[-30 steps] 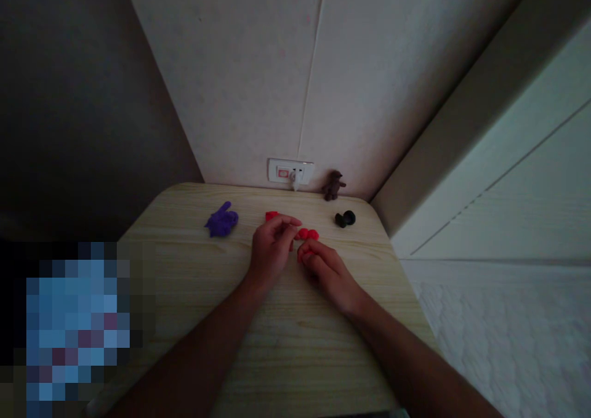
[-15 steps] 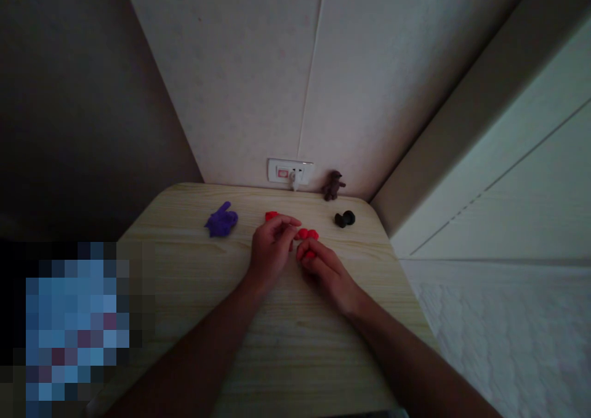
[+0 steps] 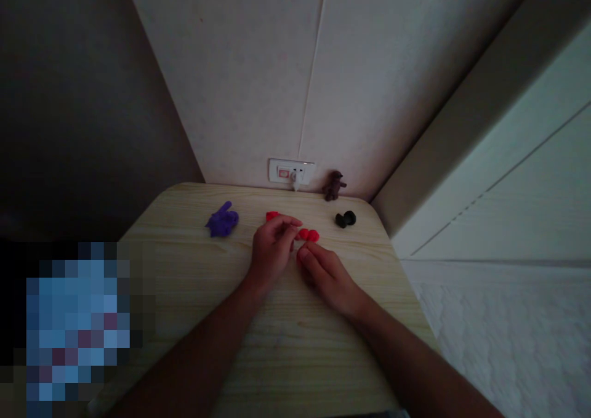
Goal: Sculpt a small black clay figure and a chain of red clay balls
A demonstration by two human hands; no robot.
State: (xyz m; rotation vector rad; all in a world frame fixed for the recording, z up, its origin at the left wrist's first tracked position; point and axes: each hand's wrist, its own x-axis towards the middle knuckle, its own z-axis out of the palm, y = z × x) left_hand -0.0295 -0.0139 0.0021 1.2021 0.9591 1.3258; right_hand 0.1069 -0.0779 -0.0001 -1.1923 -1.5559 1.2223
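Note:
My right hand [image 3: 327,276] is closed over the wooden tabletop, thumb and fingers pressed on a small lump of red modelling clay [image 3: 301,254] that is mostly hidden. Facing it, my left hand [image 3: 273,245] has loosely bent fingers set apart, and I see nothing held in them. Its fingertips are close to a rounded, lobed piece of red clay [image 3: 310,235] lying on the table; whether they touch it I cannot tell. Behind the left hand another red clay piece [image 3: 272,215] is partly covered.
A purple clay lump [image 3: 222,220] lies left on the table [image 3: 295,356]. To the right are black rounded pieces [image 3: 345,219], with a small dark brown figure [image 3: 333,186] standing by the wall. A white plug sits in the wall socket [image 3: 292,172]. A pale cabinet [image 3: 517,178] flanks the right.
My right thumb and fingers have shifted over the small red lump, so less of it shows. My left hand and the pieces on the table stay nearly the same.

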